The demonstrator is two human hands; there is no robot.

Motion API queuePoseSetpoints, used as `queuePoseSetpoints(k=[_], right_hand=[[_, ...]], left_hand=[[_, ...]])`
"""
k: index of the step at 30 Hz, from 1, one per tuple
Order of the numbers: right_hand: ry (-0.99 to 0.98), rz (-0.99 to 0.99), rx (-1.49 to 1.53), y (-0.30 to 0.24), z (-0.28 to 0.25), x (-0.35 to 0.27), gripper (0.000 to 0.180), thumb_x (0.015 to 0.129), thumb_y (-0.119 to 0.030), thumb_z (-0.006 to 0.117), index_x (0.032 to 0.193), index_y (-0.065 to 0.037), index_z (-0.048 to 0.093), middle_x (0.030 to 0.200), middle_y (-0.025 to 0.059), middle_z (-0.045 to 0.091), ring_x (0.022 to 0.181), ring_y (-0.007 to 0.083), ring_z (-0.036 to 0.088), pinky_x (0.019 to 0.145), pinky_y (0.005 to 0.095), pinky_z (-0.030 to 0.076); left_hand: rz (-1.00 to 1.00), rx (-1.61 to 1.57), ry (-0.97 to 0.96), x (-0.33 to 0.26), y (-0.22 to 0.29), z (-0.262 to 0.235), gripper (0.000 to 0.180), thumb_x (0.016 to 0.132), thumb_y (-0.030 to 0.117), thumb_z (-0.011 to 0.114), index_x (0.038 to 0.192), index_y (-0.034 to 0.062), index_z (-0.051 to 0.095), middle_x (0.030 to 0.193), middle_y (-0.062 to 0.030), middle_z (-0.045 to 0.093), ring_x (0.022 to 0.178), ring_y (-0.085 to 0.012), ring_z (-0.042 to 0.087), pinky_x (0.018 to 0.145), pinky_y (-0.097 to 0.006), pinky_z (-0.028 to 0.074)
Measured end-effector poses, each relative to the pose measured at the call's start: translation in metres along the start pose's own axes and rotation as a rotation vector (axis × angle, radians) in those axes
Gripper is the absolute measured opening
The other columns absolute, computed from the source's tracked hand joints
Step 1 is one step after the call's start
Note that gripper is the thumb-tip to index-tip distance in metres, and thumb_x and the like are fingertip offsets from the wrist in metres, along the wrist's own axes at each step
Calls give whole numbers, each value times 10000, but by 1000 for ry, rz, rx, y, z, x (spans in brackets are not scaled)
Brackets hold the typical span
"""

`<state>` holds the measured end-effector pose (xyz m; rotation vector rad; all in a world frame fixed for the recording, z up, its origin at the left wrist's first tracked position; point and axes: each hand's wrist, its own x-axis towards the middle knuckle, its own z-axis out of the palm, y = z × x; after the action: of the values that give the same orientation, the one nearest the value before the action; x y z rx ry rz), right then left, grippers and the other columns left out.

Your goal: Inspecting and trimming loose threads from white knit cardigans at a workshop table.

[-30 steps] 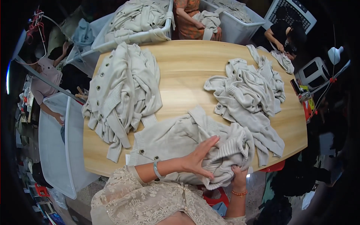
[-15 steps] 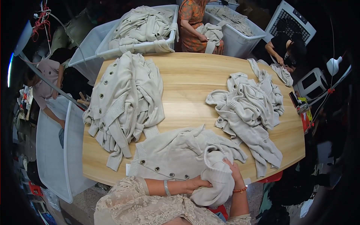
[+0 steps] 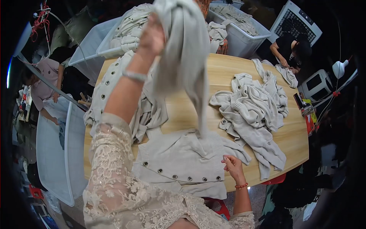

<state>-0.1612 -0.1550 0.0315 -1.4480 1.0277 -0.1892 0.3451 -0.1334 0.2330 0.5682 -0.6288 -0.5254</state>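
Note:
My left hand (image 3: 152,36) is raised high and grips the sleeve (image 3: 187,57) of a pale grey knitted cardigan (image 3: 179,164), stretching it up off the wooden table (image 3: 225,80). The cardigan's body lies flat near the table's front edge, its row of dark buttons facing me. My right hand (image 3: 232,166) rests on the cardigan's right side, fingers pinching the knit near the ribbed edge. A lace sleeve covers my left arm, and a beaded bracelet sits on my right wrist.
A pile of the same cardigans (image 3: 251,110) lies at the table's right, another pile (image 3: 114,91) at the left. White bins (image 3: 240,36) full of knitwear stand behind the table. Other people work at the back, at the far right (image 3: 289,49) and at the left (image 3: 45,76).
My left hand has risen from the table, pulling a cardigan sleeve high into the air. The bunched garment now lies spread flat, and my right hand has shifted to its right edge.

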Motion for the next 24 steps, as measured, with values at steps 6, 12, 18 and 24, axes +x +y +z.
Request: queuePoseSetpoints(k=[6,12,18,24], right_hand=[[0,66,31,28,11,2,257,935,-200,605,1103,-8,633,851,55,682,621,77,590,536,209,479],[-96,-55,-269,46,43,-5,311,843,-202,711,1060,13,649,840,104,678,685,137,640,637,275,526],[-242,-169,-472,75,76,-29,310,767,-138,734,1041,-23,645,879,112,651,791,230,647,715,327,528],[-232,-441,-933,88,93,-42,480,683,-58,709,1144,-118,586,1118,79,539,1052,270,496,873,407,390]], left_hand=[[126,317,-78,-5,15,-40,771,941,320,593,1483,22,133,1468,-262,305,1345,-366,364,1118,-445,312],[-693,970,-167,-280,-37,-110,250,861,95,702,1089,4,653,946,-28,667,814,-68,601,735,-227,503],[-668,1492,-610,-458,-12,-126,419,714,102,725,1119,87,619,1108,-101,589,1068,-303,534,900,-416,413],[-366,1943,-671,-491,-4,-156,387,737,43,574,1119,93,608,1176,-105,538,1159,-282,474,953,-457,344]])
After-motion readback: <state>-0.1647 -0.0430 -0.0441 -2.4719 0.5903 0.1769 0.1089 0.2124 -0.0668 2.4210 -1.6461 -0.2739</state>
